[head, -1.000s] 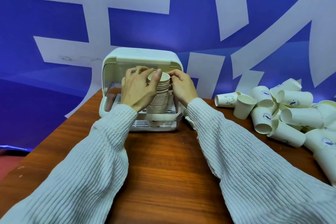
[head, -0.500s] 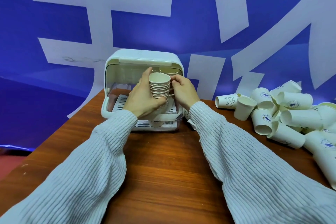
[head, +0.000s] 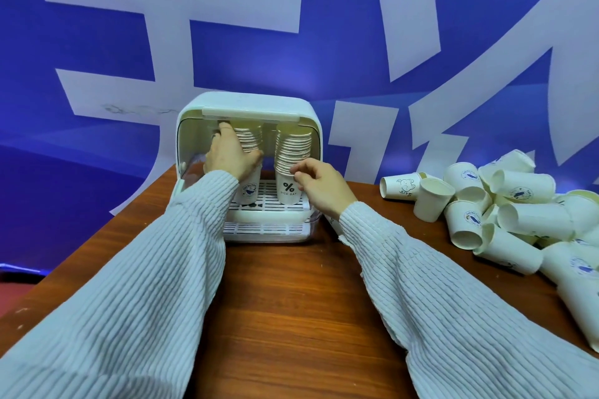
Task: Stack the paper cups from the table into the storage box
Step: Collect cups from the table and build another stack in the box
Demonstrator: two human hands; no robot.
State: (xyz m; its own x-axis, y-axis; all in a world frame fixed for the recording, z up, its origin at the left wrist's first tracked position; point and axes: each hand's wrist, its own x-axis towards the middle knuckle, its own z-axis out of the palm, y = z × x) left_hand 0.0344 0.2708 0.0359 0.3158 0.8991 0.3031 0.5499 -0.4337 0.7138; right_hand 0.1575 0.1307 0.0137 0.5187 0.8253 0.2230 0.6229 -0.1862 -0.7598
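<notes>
The white storage box [head: 249, 104] stands open at the table's far side, lid raised. Two upright stacks of paper cups are inside on its slatted tray. My left hand [head: 228, 154] wraps around the left stack [head: 249, 139], hiding its left side. The right stack [head: 293, 155] has a "%" print on its bottom cup. My right hand [head: 319, 183] is just right of that stack, fingertips touching its lower rims, fingers loosely curled. A pile of loose paper cups [head: 505, 204] lies on the table to the right.
The brown wooden table [head: 291, 295] runs toward me between my sleeves. A blue wall banner with white shapes [head: 291, 26] hangs close behind the box. The table's left edge [head: 97, 236] drops off beside the box.
Both hands held one stack at the box's opening. Now my left hand has carried it inside to the left, and my right hand has shifted to the right stack.
</notes>
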